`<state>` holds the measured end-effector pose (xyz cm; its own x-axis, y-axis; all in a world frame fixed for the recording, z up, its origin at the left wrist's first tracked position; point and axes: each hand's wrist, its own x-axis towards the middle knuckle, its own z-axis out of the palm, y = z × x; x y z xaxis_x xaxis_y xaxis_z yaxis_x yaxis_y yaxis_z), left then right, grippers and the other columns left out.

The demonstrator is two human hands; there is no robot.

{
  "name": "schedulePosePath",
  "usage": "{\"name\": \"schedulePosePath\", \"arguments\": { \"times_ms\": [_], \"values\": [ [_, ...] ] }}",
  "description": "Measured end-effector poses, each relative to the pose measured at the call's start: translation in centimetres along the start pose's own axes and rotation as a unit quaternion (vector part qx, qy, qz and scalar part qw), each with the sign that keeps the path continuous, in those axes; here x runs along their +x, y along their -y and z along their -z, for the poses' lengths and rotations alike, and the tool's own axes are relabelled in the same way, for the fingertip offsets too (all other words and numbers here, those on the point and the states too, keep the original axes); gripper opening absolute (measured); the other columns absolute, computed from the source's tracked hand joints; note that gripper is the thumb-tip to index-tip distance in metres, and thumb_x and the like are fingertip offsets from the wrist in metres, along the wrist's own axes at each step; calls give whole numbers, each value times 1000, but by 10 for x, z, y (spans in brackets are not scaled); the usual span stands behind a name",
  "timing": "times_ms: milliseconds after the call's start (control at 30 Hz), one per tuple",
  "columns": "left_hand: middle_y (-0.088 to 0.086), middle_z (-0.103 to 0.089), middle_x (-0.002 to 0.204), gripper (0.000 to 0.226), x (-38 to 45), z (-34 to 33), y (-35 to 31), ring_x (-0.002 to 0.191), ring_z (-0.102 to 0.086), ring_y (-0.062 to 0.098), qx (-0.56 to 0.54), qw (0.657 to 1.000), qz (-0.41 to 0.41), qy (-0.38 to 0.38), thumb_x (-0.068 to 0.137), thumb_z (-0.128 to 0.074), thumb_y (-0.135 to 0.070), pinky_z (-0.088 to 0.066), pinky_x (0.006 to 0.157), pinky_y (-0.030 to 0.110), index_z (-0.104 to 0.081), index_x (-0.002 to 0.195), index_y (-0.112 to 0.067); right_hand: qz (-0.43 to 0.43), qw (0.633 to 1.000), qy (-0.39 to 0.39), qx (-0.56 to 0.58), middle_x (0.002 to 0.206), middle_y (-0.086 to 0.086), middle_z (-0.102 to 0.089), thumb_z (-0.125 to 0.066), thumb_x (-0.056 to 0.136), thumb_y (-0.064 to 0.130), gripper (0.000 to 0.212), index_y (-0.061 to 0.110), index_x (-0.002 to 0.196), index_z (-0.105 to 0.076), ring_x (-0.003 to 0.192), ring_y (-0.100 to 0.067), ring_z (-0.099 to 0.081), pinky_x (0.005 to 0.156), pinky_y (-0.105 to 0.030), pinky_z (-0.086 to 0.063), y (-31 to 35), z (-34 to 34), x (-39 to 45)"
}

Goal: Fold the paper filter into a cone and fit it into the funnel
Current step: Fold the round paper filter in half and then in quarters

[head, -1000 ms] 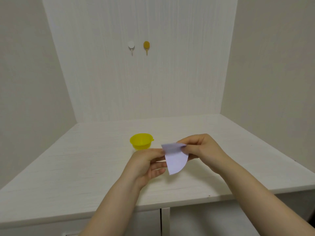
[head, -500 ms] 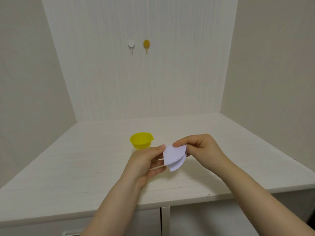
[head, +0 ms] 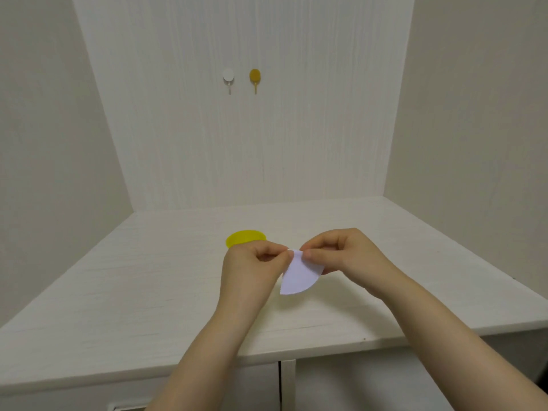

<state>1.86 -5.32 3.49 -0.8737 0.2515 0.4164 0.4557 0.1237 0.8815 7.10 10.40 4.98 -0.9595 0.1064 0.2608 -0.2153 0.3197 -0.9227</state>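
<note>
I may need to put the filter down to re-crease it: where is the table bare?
The table is bare left of the left hand, right of the right hand, and along the back wall. The only crowded spot is the centre, where both hands pinch the paper filter just before the yellow funnel.

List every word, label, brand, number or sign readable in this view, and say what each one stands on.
None: no readable text anywhere.
Folded white paper filter: blank.
Yellow plastic funnel: no marking visible.
White round wall hook and mustard-yellow round wall hook: plain.
White wood-grain table: plain.
</note>
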Motion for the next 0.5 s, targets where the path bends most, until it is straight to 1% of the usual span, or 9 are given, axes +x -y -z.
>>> {"name": "schedulePosePath", "arguments": {
  "times_ms": [67,133,200,233,300,400,500],
  "values": [
    [-33,-62,52,32,-2,-3,-2,60,-58,-13,35,999,-34,-4,73,-67,-14,-39,53,0,-64,52,-37,1,1000,6,-25,68,3,-73,-67,77,10,13,19,71,-73,68,-7,-67,64,-18,-54,1,-5,1],
    [-36,-61,54,33,-3,-5,-2,62,-57,-15,51,997,-59,-17,73,-66,-15,-39,55,0,-62,52,-40,3,999,-2,-42,64,5,-72,-67,76,10,19,23,64,-72,65,-6,-66,66,-20,-52,0,-7,3],
    [-36,-62,56,35,-4,-7,-1,63,-57,-15,41,997,-67,-25,74,-67,-15,-40,57,1,-62,52,-41,4,999,-16,-45,64,0,-71,-67,76,9,20,23,62,-71,64,-8,-65,67,-23,-52,-1,-9,4],
    [-36,-62,56,35,-4,-7,1,63,-57,-14,31,997,-65,-25,75,-68,-15,-40,57,2,-62,52,-42,4,999,-23,-44,64,-1,-70,-67,76,9,20,21,62,-72,63,-8,-65,65,-22,-52,-2,-10,5],
    [-33,-64,55,32,-4,-6,5,61,-59,-11,11,999,-47,-12,76,-68,-16,-41,56,3,-65,54,-40,1,998,-42,-41,62,0,-69,-68,77,8,19,20,62,-71,60,-8,-64,60,-18,-53,-2,-10,6],
    [-26,-68,56,25,-3,-2,11,58,-60,-11,-30,999,-2,17,76,-69,-15,-41,55,1,-71,57,-31,-20,997,-80,0,58,5,-69,-67,77,5,21,17,60,-71,58,-9,-65,57,-19,-55,-2,-4,7],
    [-17,-71,56,26,-2,0,14,57,-61,-9,-73,996,30,40,75,-69,-12,-43,58,2,-73,52,-24,-51,995,-70,56,64,2,-71,-65,79,6,16,12,66,-72,62,-10,-68,56,-20,-56,-3,2,7]
  ]
}}
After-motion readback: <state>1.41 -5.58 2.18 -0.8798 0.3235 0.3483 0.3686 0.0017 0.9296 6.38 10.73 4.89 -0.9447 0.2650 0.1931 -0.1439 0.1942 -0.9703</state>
